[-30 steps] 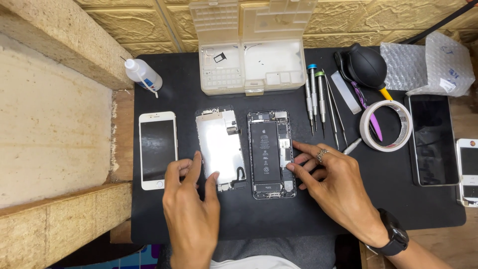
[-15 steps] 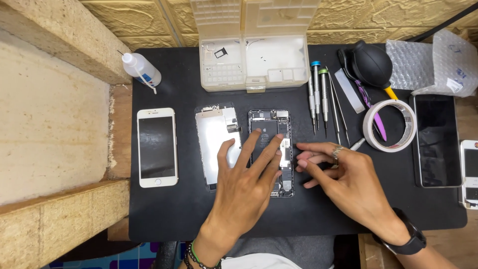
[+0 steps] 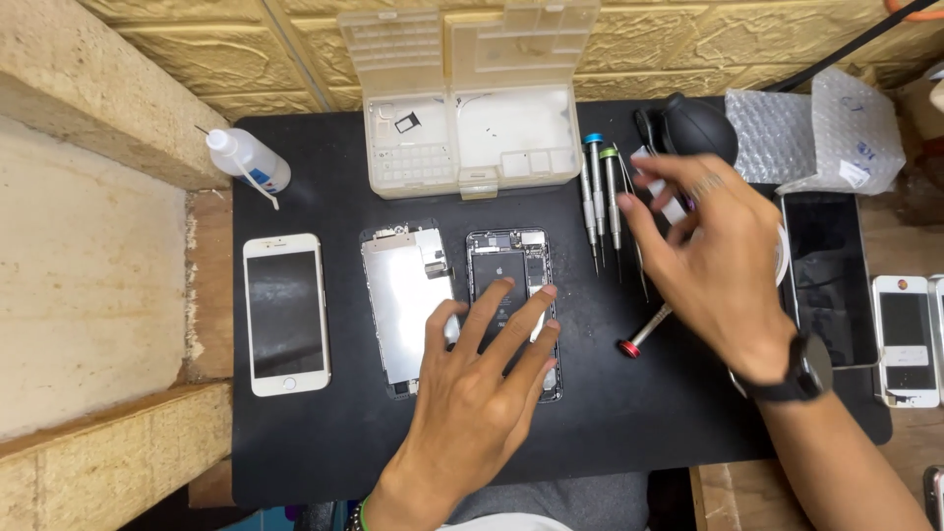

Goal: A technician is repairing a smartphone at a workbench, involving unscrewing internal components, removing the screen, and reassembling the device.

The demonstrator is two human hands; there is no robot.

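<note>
Two hands work over the black mat (image 3: 324, 442). Left hand (image 3: 472, 393), fingers spread, pins the opened phone (image 3: 513, 310) flat mid-mat (steadying it); right hand (image 3: 713, 261) hovers open, holding nothing, over screwdrivers (image 3: 602, 202) near the far edge.

Crowded at the back and right, open at the front of the mat

The left hand (image 3: 482, 393) lies spread over the opened phone body (image 3: 513, 295), blocking it from the near side; the lifted screen panel (image 3: 405, 300) sits just beside it, so little gap shows between them. Screwdrivers (image 3: 600, 197) and the right hand (image 3: 718, 256) fill the lane to the right, with a red-capped driver (image 3: 639, 336) lying loose below. The parts box (image 3: 462, 118) walls off the back. Bare mat (image 3: 324, 433) runs free along the front-left, between the white phone (image 3: 285, 313) and the panel too
</note>
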